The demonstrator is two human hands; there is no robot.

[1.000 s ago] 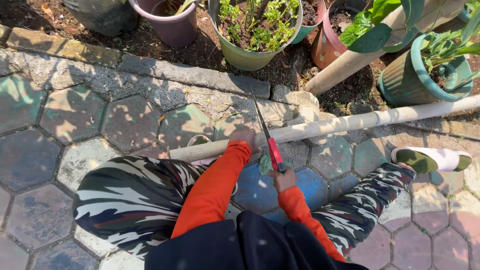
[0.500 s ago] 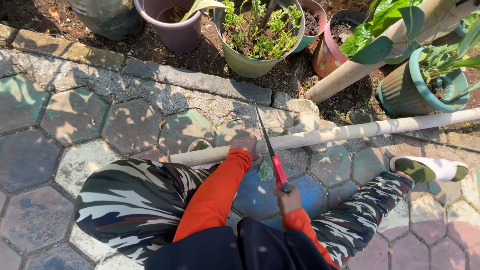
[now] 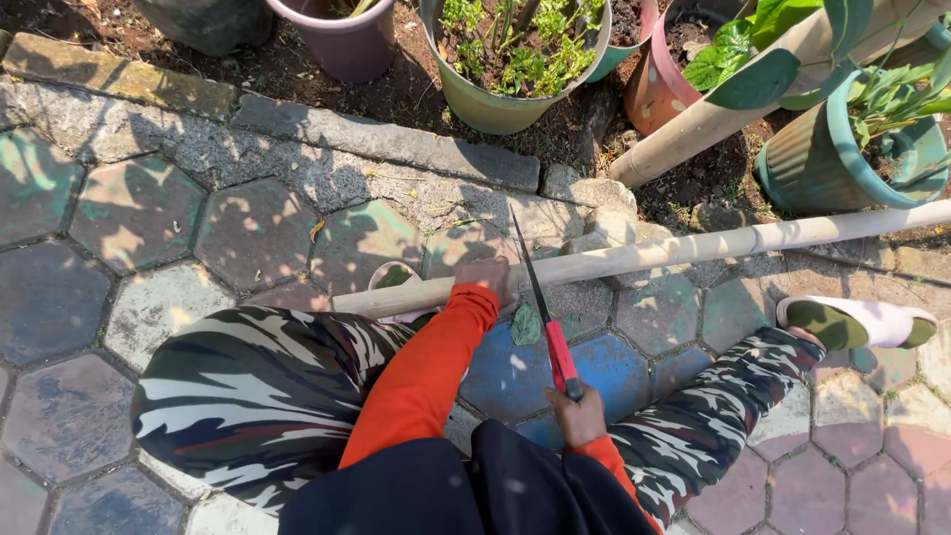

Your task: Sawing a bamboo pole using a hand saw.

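A long pale bamboo pole (image 3: pixel 693 248) lies across the paving from lower left to upper right. My left hand (image 3: pixel 485 275) grips it near its left end, the orange sleeve running down to me. My right hand (image 3: pixel 577 414) holds a hand saw by its red handle (image 3: pixel 560 357). The dark saw blade (image 3: pixel 527 263) lies across the pole just right of my left hand. My legs in camouflage trousers spread to either side, and a white slipper (image 3: pixel 857 322) sits on my right foot.
Hexagonal painted paving stones (image 3: pixel 139 213) cover the ground. Beyond a stone kerb (image 3: pixel 386 144) stand plant pots: green (image 3: pixel 495 104), purple (image 3: pixel 342 45), orange (image 3: pixel 659 89), teal (image 3: pixel 827 163). A thicker pale stem (image 3: pixel 723 114) leans at the upper right.
My right hand has drawn the saw back toward me along the cut. The left hand stays on the pole. The camera has shifted slightly.
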